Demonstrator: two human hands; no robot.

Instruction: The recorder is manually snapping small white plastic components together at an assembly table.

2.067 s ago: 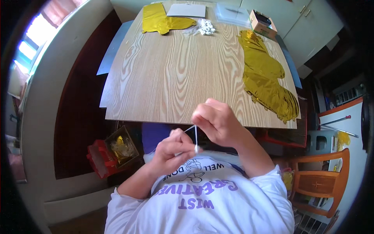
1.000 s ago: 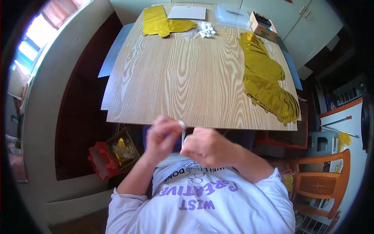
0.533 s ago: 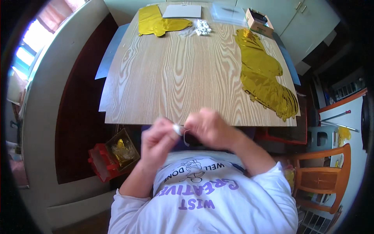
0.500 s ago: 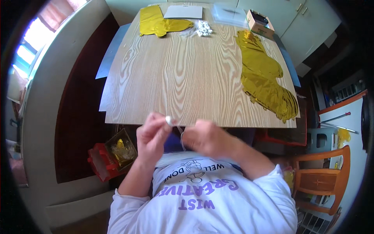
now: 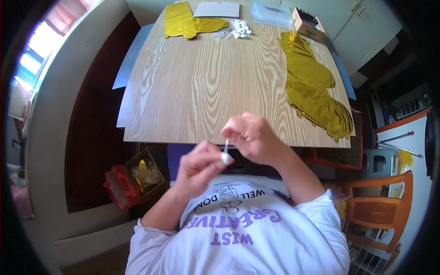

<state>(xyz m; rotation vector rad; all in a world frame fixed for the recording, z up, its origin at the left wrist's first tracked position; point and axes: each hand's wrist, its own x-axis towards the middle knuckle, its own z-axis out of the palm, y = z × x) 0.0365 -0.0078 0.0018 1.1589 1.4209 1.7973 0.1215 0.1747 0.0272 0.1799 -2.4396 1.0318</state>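
Between the fingertips of my left hand [image 5: 197,168], just off the table's near edge, is a small white roll [image 5: 226,159]. A thin white ribbon [image 5: 226,145] stretches up from it. My right hand [image 5: 251,138], higher and to the right, has its fingers closed on the ribbon's upper end. Similar small white pieces [image 5: 241,29] lie heaped at the far side of the table, beside a clear plastic bag [image 5: 222,33]. Flat gold foil sheets, like uninflated balloons [image 5: 309,75], cover the table's right side. Another gold foil piece [image 5: 179,22] lies at the far left.
The wood-grain table [image 5: 206,91] spreads ahead of me. Along its far edge are a flat grey-white panel [image 5: 216,10], a clear plastic case [image 5: 271,14] and a small open carton [image 5: 309,31]. A bin [image 5: 158,187] with gold scraps stands lower left; a wooden chair [image 5: 373,213] is lower right.
My right hand has moved up and farther over the table. My left hand has shifted right and lower with the roll, and the ribbon now runs upright between the hands.
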